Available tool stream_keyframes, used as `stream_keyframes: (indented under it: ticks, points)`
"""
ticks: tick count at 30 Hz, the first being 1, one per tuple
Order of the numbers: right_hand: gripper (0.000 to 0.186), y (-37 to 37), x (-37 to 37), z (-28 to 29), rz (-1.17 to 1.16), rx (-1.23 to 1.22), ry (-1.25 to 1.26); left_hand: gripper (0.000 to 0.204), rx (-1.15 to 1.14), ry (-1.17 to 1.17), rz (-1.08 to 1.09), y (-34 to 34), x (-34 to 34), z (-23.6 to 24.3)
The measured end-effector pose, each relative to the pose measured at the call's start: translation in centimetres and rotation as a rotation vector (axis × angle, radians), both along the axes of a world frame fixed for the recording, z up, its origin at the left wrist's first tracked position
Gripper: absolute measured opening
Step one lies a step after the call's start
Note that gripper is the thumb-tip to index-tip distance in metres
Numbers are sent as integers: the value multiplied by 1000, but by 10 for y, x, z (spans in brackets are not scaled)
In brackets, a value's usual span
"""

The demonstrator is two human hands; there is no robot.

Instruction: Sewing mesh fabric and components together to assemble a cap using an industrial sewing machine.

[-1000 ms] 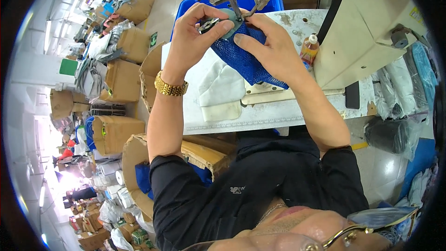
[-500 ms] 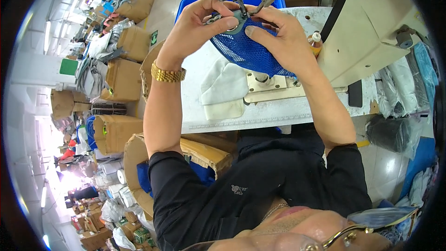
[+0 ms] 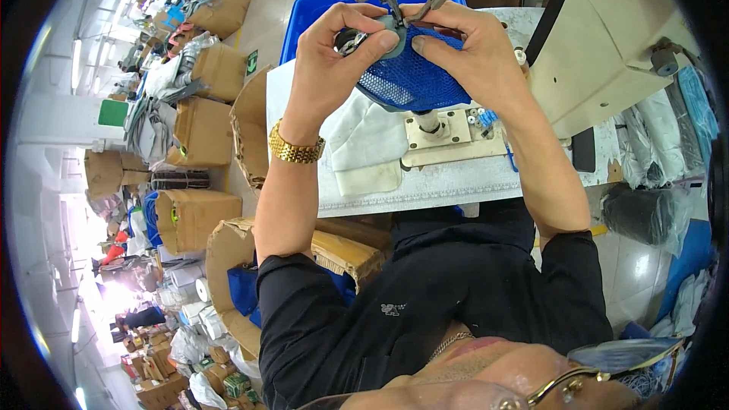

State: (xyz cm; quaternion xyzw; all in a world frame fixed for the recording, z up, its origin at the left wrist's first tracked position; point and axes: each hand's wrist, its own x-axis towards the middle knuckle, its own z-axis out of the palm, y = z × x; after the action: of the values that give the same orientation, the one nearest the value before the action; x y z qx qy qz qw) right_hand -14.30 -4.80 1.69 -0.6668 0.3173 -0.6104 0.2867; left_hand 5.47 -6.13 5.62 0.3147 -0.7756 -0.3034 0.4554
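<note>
At the needle and presser foot point(image 3: 397, 15) of a sewing machine point(image 3: 615, 53), both my hands hold a piece of blue mesh fabric point(image 3: 425, 80). A grey-green patch point(image 3: 395, 39) lies on its near-left edge, under the foot. My left hand point(image 3: 330, 49), with a gold watch point(image 3: 296, 148) on the wrist, pinches the patch and a shiny metal fitting point(image 3: 349, 42) beside it. On the other side, my right hand point(image 3: 482, 49) pinches the mesh between thumb and fingers. Its fingertips are partly hidden behind the foot.
White cloth pieces point(image 3: 368, 133) lie on the white table point(image 3: 334, 201), left of the machine's base plate point(image 3: 448, 137). Small bobbins point(image 3: 477, 115) sit by the base. A blue bin point(image 3: 292, 30) stands behind. Cardboard boxes point(image 3: 199, 216) crowd the left; wrapped bundles point(image 3: 645, 212) lie right.
The mesh has turned and drawn up from the lower right, uncovering the bobbins and more of the base. My left forearm has shifted right. The right hand now covers most of a small bottle.
</note>
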Motion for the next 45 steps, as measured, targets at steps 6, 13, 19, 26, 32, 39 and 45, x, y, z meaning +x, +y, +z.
stream_keyframes:
  ticks: [6,13,19,26,32,39,45]
  points:
    - [30,0,-11,7,-1,45,216,17,-44,22,84,3,-4,-7]
    - [25,-5,-4,4,-48,-62,97,16,-27,34,97,1,-6,-4]
    - [25,-2,-8,8,-32,-50,170,15,11,72,61,-6,-4,-3]
    - [29,6,-5,8,-30,6,85,13,15,39,48,-2,-5,2]
    - [30,1,-4,3,-45,-19,72,14,65,94,45,-4,-9,2]
    - [29,-7,-8,6,-33,-48,108,10,84,25,171,-1,-10,-3]
    - [28,-11,-11,9,-19,-20,165,15,168,125,98,-5,-9,3]
